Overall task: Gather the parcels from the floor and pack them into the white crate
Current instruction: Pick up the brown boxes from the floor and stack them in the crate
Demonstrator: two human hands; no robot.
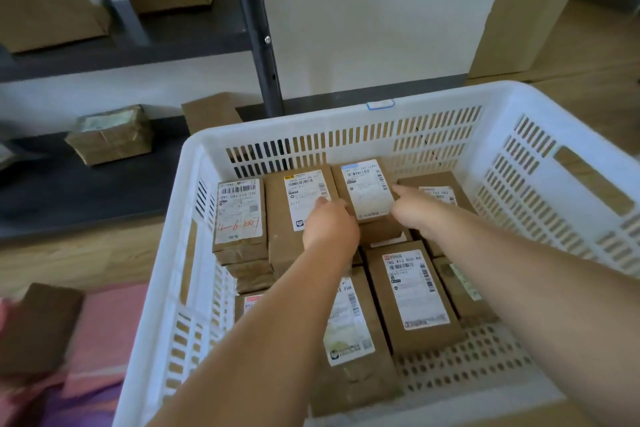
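Shelving [121,57] with brown boxes [45,0] behind white crate [311,125]; left hand [329,224] and right hand [412,210] clamped on parcel [369,191] among neighbours [239,215].

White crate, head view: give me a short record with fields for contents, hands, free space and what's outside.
crate: white crate, slotted walls
contents: labelled parcels, brown, stacked in rows
left hand: left hand grips left side of blue-label parcel
right hand: right hand holds its right side
free space: bare crate floor at near right corner
outside: brown parcel on pink cloth, left
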